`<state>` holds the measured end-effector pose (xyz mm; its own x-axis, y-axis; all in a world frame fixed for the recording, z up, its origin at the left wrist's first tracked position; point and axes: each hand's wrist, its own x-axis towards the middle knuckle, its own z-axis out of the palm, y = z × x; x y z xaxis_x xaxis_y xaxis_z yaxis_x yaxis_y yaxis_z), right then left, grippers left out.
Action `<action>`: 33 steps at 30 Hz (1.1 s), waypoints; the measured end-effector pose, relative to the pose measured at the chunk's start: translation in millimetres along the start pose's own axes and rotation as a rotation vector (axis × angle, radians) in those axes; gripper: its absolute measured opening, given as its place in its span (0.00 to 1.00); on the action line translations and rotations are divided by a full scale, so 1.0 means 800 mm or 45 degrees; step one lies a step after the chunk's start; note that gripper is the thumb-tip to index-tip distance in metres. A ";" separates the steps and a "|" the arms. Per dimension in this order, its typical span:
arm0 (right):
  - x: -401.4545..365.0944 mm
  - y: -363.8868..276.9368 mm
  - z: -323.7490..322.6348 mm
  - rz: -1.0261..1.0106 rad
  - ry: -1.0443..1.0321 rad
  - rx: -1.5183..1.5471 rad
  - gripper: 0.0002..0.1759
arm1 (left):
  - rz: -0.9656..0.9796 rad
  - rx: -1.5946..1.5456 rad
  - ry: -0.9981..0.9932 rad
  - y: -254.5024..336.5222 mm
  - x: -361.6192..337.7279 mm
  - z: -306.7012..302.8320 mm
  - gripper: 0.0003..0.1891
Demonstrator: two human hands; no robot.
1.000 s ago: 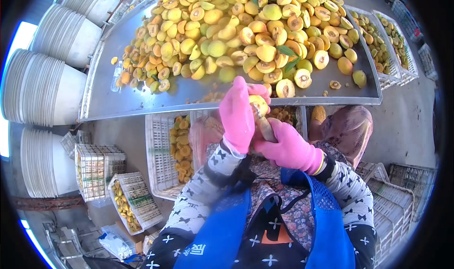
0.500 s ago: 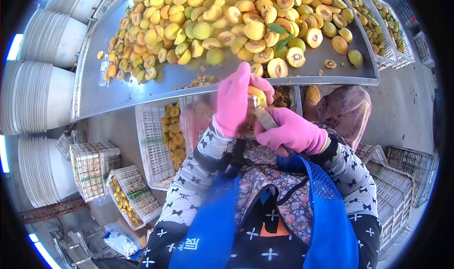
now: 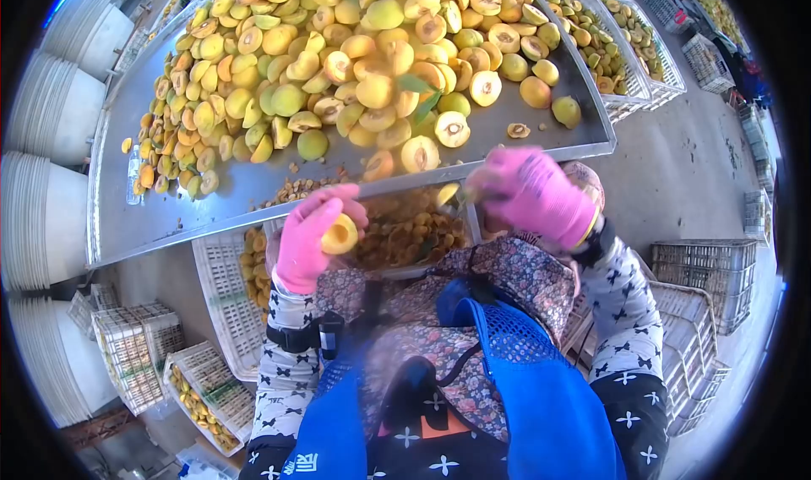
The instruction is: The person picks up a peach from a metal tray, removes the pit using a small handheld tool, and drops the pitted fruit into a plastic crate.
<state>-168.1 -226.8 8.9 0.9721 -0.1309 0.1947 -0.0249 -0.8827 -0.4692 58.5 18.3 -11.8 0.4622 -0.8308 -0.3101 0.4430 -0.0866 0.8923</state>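
My left hand (image 3: 317,237), in a pink glove, is curled around a yellow peach half (image 3: 340,234) with a hollow in its cut face. To the right, my right hand (image 3: 536,195), also pink-gloved, is closed and smeared by motion near the table's front edge. A blurred greyish end of a metal pitting tool (image 3: 478,184) shows at its fingers. Between the hands, a yellow fruit piece (image 3: 448,195) appears above a crate of peach pieces (image 3: 414,235). Beyond them, halved and whole peaches (image 3: 338,66) are heaped on the metal table (image 3: 228,214).
White crates of peaches (image 3: 621,100) stand beyond the table's right end. Stacked crates (image 3: 705,286) are at the right, more crates (image 3: 207,387) at the lower left. Stacks of white tubs (image 3: 51,218) line the left side. A clear bottle (image 3: 133,176) lies on the table.
My hands have come apart: the left moved left and down with the peach half, the right moved right and up with the tool. The whole view has shifted.
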 end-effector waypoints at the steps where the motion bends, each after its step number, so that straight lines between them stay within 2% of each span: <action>1: 0.002 0.029 -0.004 -0.008 0.047 -0.075 0.13 | -0.035 -0.012 -0.052 -0.003 0.001 0.000 0.17; 3: 0.012 0.077 -0.016 -0.028 0.026 -0.254 0.15 | -0.105 -0.038 -0.149 -0.013 0.003 0.004 0.17; 9: 0.029 0.159 0.000 0.437 -0.457 -0.554 0.24 | -0.273 0.082 -0.290 -0.029 0.014 0.029 0.20; 13: 0.034 0.172 0.012 0.438 -0.513 -0.401 0.26 | -0.396 0.039 -0.330 -0.038 0.013 0.027 0.21; 16: 0.035 0.133 0.002 0.321 -0.180 -0.113 0.24 | -0.393 0.012 -0.280 -0.038 0.011 0.026 0.21; 17: 0.046 0.105 0.003 0.134 0.007 0.055 0.15 | -0.359 0.005 -0.251 -0.034 0.009 0.028 0.21; 19: 0.060 0.031 -0.004 0.177 0.031 0.251 0.15 | -0.348 -0.005 -0.164 -0.033 -0.014 0.018 0.22; 21: 0.063 -0.008 0.003 0.052 0.156 0.316 0.16 | -0.310 0.006 -0.162 -0.025 -0.010 0.013 0.22; 22: 0.064 -0.003 0.005 0.100 0.209 0.178 0.17 | -0.311 -0.013 -0.125 -0.022 -0.014 0.007 0.24; 25: 0.062 0.068 0.007 0.396 0.290 0.328 0.17 | -0.276 0.026 -0.061 -0.019 -0.031 -0.010 0.25; 26: 0.061 0.089 0.010 0.400 0.222 0.110 0.20 | -0.272 0.042 -0.031 -0.021 -0.036 -0.014 0.26; 29: 0.057 0.124 0.042 0.373 -0.044 0.149 0.25 | -0.265 0.012 -0.026 -0.026 -0.047 -0.021 0.24; 33: 0.053 0.140 0.068 0.302 -0.154 -0.296 0.21 | -0.185 -0.006 0.061 -0.017 -0.059 -0.036 0.22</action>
<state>-117.0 -306.5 -81.9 0.9531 -0.3026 -0.0061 -0.2923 -0.9151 -0.2777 53.1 74.8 -18.9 0.4291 -0.7824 -0.4514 0.5118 -0.2012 0.8352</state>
